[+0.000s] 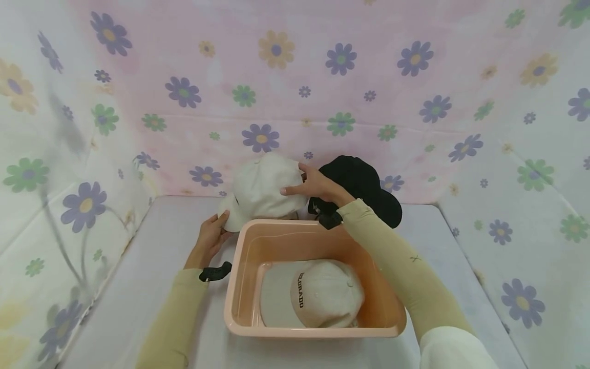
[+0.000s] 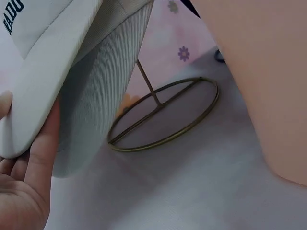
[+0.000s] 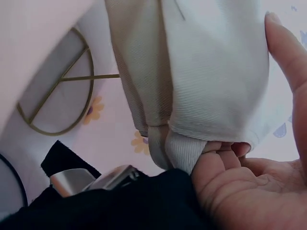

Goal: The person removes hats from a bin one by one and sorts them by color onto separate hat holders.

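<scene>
At the back of the table a white baseball cap [image 1: 267,187] sits on a brass-coloured wire stand [image 2: 160,104]. My left hand [image 1: 211,237] pinches its brim; in the left wrist view the fingers lie between this brim and a second brim [image 2: 93,105] underneath. Dark letters ending in "RADO" mark the front of the upper cap. With my right hand [image 1: 320,185] I grip the back of the white cap, thumb on the outside and fingers tucked under its rear edge. Two fabric layers show there in the right wrist view.
In front of the stand is a peach plastic basin [image 1: 318,332] holding an off-white cap [image 1: 327,292] lettered "COLORADO", brim to the left. A black cap [image 1: 355,177] is at the back right, partly behind my right forearm. Flowered cloth walls [image 1: 295,107] enclose the table.
</scene>
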Action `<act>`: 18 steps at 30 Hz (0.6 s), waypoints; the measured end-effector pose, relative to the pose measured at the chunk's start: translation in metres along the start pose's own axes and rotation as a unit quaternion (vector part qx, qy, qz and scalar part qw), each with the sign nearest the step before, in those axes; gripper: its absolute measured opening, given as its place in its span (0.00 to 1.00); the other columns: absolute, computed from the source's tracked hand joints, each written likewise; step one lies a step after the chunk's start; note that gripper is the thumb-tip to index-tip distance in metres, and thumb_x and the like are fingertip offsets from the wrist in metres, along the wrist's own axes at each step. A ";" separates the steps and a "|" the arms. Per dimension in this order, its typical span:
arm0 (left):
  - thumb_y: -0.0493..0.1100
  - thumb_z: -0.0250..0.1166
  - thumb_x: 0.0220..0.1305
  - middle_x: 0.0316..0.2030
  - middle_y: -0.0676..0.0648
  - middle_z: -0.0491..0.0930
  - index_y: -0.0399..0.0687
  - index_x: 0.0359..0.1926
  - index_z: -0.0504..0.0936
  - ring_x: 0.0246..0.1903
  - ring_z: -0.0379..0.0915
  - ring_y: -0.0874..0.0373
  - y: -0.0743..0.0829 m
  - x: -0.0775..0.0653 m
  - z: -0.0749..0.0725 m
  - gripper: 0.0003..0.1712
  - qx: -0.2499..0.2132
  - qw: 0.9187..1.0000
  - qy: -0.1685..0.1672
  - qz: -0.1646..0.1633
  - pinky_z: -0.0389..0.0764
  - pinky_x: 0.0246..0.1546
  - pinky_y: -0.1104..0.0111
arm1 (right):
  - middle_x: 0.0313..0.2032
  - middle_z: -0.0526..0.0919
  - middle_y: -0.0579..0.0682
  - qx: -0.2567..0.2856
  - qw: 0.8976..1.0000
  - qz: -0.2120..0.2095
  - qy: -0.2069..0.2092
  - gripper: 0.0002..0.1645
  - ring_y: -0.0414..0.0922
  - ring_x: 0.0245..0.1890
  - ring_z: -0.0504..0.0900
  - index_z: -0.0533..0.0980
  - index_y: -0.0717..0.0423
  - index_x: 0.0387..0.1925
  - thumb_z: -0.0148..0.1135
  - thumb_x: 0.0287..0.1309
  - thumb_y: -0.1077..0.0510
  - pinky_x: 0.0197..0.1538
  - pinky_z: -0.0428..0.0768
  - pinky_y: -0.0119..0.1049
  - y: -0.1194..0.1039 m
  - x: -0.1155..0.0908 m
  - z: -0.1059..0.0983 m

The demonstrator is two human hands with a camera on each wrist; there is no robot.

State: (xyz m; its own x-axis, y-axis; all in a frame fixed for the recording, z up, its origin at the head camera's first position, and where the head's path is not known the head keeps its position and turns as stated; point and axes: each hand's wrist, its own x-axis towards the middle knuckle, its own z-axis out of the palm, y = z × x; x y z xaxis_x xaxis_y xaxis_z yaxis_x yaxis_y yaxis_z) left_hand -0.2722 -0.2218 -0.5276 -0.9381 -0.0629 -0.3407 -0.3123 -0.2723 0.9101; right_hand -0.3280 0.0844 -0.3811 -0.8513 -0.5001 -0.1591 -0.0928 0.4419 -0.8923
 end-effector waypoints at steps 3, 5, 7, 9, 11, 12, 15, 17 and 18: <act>0.52 0.58 0.76 0.72 0.40 0.60 0.41 0.78 0.55 0.54 0.72 0.59 -0.001 -0.002 0.002 0.39 -0.011 1.000 0.003 0.001 0.81 0.45 0.78 | 0.64 0.72 0.61 -0.005 1.000 -0.002 0.002 0.57 0.56 0.57 0.79 0.50 0.54 0.80 0.74 0.60 0.53 0.58 0.82 0.50 0.000 0.000 0.002; 0.53 0.57 0.76 0.72 0.40 0.60 0.40 0.79 0.55 0.53 0.73 0.60 -0.001 -0.002 0.003 0.39 -0.017 1.000 0.004 -0.002 0.81 0.45 0.78 | 0.63 0.72 0.61 -0.006 1.000 0.000 0.007 0.57 0.56 0.57 0.79 0.50 0.54 0.80 0.75 0.59 0.53 0.57 0.83 0.50 0.001 -0.001 0.004; 0.54 0.55 0.77 0.73 0.39 0.59 0.39 0.79 0.54 0.57 0.72 0.57 0.001 -0.002 0.004 0.40 -0.023 1.000 0.007 -0.007 0.81 0.47 0.76 | 0.62 0.73 0.61 -0.008 1.000 0.002 0.014 0.56 0.55 0.56 0.80 0.51 0.54 0.79 0.75 0.59 0.52 0.56 0.83 0.49 0.003 -0.001 0.006; 0.55 0.52 0.78 0.75 0.37 0.58 0.37 0.79 0.53 0.64 0.69 0.54 0.005 -0.001 0.004 0.40 -0.020 1.000 0.012 -0.011 0.80 0.54 0.72 | 0.61 0.74 0.61 -0.009 1.000 0.005 0.023 0.55 0.55 0.54 0.81 0.52 0.54 0.78 0.74 0.59 0.51 0.55 0.84 0.49 0.004 -0.001 0.008; 0.56 0.51 0.78 0.76 0.37 0.56 0.36 0.79 0.52 0.68 0.64 0.52 0.009 0.001 0.005 0.41 -0.007 1.000 0.019 -0.017 0.77 0.60 0.68 | 0.60 0.74 0.61 -0.009 0.999 0.006 0.033 0.54 0.54 0.54 0.81 0.53 0.54 0.78 0.74 0.60 0.49 0.55 0.84 0.48 0.005 -0.001 0.011; 0.56 0.51 0.78 0.76 0.37 0.56 0.36 0.79 0.52 0.69 0.63 0.51 0.011 0.001 0.005 0.41 0.004 1.000 0.022 -0.021 0.75 0.63 0.67 | 0.60 0.74 0.61 -0.009 0.999 0.007 0.038 0.54 0.54 0.54 0.81 0.54 0.53 0.78 0.74 0.60 0.49 0.55 0.84 0.48 0.005 -0.001 0.012; 0.55 0.53 0.78 0.75 0.36 0.58 0.35 0.79 0.53 0.64 0.70 0.54 0.016 0.003 0.005 0.41 0.031 0.999 0.032 -0.032 0.79 0.59 0.68 | 0.61 0.73 0.61 -0.011 0.999 0.013 0.051 0.53 0.54 0.54 0.80 0.55 0.54 0.77 0.74 0.59 0.48 0.57 0.83 0.48 0.005 -0.003 0.014; 0.54 0.54 0.77 0.72 0.36 0.62 0.34 0.78 0.54 0.54 0.76 0.59 0.018 0.004 0.005 0.41 0.036 0.998 0.035 -0.037 0.83 0.49 0.73 | 0.61 0.73 0.61 -0.015 0.998 0.017 0.058 0.54 0.55 0.55 0.79 0.55 0.54 0.77 0.75 0.59 0.48 0.58 0.82 0.49 0.005 -0.005 0.015; 0.54 0.55 0.77 0.70 0.36 0.64 0.33 0.77 0.55 0.48 0.77 0.62 0.019 0.005 0.006 0.40 0.035 0.998 0.037 -0.039 0.83 0.44 0.75 | 0.62 0.72 0.61 -0.019 0.998 0.019 0.059 0.54 0.55 0.56 0.79 0.54 0.55 0.77 0.75 0.58 0.47 0.59 0.81 0.49 0.005 -0.006 0.015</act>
State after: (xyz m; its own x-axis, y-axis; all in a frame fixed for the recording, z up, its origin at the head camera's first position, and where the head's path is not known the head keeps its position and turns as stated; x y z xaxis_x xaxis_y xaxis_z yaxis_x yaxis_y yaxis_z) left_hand -0.2835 -0.2219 -0.5108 -0.8976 -0.1148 -0.4256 -0.3966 -0.2110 0.8934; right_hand -0.3160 0.0782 -0.3910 -0.9096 -0.3914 -0.1394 -0.0766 0.4877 -0.8696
